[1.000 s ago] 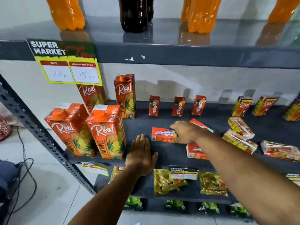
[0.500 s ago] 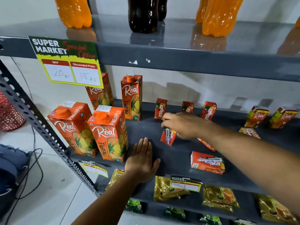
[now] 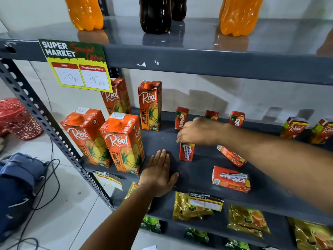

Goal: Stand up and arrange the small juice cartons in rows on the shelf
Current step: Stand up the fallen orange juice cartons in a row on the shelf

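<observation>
My right hand grips the top of a small red Maaza carton, which stands upright on the grey shelf. Three more small Maaza cartons stand in a row at the back: one to the left of my hand, one partly hidden behind it, one to the right. Two Maaza cartons lie flat: one under my forearm, one near the front edge. My left hand rests flat, fingers together, on the shelf front.
Four tall Real pineapple cartons stand at the shelf's left. Small Real cartons stand at the back right. Bottles fill the shelf above, yellow packets the one below. A price sign hangs at upper left.
My right hand picked up a flat-lying Maaza carton, tilted it and set it upright in front of the back row. My left hand stayed flat on the shelf. The camera moved closer.
</observation>
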The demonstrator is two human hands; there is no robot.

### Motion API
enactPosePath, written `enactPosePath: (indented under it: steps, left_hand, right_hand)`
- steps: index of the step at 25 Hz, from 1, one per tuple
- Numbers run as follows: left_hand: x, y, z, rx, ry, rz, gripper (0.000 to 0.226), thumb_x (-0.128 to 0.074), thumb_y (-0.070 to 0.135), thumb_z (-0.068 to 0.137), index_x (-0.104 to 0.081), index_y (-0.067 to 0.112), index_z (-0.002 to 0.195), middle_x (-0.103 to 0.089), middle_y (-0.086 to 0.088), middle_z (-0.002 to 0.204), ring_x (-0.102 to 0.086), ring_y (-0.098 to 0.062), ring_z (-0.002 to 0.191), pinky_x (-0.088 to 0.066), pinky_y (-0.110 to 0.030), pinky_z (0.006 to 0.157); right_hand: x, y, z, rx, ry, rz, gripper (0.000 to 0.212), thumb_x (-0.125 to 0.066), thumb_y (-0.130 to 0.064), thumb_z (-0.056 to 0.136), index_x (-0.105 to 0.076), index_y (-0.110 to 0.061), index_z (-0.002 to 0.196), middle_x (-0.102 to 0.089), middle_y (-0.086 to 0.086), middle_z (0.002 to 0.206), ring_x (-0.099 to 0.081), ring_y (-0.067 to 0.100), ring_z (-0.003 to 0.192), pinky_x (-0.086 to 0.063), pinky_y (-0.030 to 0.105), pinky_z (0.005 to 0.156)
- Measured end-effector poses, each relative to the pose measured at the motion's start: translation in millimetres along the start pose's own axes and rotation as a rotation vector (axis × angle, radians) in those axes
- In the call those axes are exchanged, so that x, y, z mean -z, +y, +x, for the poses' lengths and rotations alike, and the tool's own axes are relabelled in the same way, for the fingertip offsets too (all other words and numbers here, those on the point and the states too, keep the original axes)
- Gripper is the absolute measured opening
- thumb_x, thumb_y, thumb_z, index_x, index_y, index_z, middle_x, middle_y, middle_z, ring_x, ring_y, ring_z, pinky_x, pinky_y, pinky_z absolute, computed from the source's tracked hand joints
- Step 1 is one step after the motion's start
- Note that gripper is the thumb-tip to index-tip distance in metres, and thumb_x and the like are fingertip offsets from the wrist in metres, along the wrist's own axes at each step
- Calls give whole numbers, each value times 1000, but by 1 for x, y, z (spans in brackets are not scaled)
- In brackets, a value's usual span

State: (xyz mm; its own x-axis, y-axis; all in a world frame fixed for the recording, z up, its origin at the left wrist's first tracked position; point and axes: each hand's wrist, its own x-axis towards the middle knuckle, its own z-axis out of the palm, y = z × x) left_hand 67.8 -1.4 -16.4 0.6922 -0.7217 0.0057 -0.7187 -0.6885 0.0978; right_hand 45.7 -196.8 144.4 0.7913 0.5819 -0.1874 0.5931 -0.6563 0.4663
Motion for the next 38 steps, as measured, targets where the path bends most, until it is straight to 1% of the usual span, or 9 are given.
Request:
enactPosePath:
  steps: [3, 7, 11, 14, 19, 25, 31, 34, 38]
  left_hand:
    - [0, 1, 0, 5, -8, 5, 82, -16, 62, 91, 3, 5, 147, 9, -13, 159, 11, -23, 145, 9, -33, 114]
    - [0, 2, 0, 6, 9, 15, 83, -16, 62, 91, 1, 4, 148, 6, -13, 160, 10, -23, 145, 8, -33, 114]
    - [-2, 1, 0, 7, 22, 13, 84, -16, 63, 89, 1, 5, 148, 5, -13, 160, 9, -23, 145, 9, -33, 113]
    - [-4, 0, 1, 11, 24, 12, 85, -14, 64, 88, 1, 6, 148, 6, -12, 160, 10, -22, 145, 9, -33, 113]
    - [-7, -2, 1, 1, 41, 17, 85, -12, 65, 88, 2, 5, 147, 5, -12, 160, 10, -23, 145, 8, -34, 114]
    - [-10, -2, 3, 1, 58, 10, 87, -13, 66, 87, 0, 6, 148, 3, -12, 160, 7, -23, 146, 6, -34, 114]
    - [-9, -1, 2, 3, 54, 23, 85, -14, 65, 88, 0, 5, 148, 2, -13, 160, 7, -23, 146, 6, -34, 114]
    - [-10, -2, 2, 7, 57, 29, 85, -14, 65, 88, -1, 6, 148, 1, -12, 160, 6, -23, 146, 6, -34, 114]
    - [-11, -1, 1, 22, 71, 26, 84, -14, 65, 88, -2, 7, 148, 0, -10, 160, 5, -21, 146, 6, -32, 113]
  right_hand:
    - [5, 1, 0, -86, -99, 105, 50, -66, -15, 85, -51, -20, 133, -59, 3, 133, -54, 25, 117, -52, 41, 87]
    - [8, -6, 12, -591, -312, 450, 49, -64, -51, 81, -56, -11, 108, -62, 10, 103, -58, 25, 79, -47, 33, 62]
    - [8, -14, 23, -864, -338, 616, 52, -52, -57, 86, -58, -7, 101, -60, 9, 87, -60, 26, 76, -47, 33, 62]
    - [6, -16, 18, -865, -324, 648, 59, -47, -66, 85, -53, -7, 86, -56, 7, 73, -61, 23, 69, -48, 32, 59]
    - [4, 32, -21, -952, -155, 594, 61, -47, -70, 81, -53, -10, 83, -57, 5, 76, -56, 22, 67, -40, 31, 57]
    - [-53, 22, -103, -1024, -655, 705, 61, -80, -48, 64, -61, -6, 104, -59, 3, 82, -58, 19, 71, -43, 26, 60]
    - [-81, -10, -115, -1198, -543, 708, 67, -80, -44, 63, -55, -13, 116, -64, 9, 114, -59, 25, 93, -46, 31, 72]
    - [-61, 0, -112, -1084, -369, 484, 55, -77, -37, 67, -57, -18, 114, -62, 6, 116, -61, 27, 99, -49, 33, 73]
    - [-38, 7, -97, -684, -166, 49, 40, -73, -19, 71, -60, -22, 109, -58, 4, 111, -60, 30, 101, -46, 41, 87]
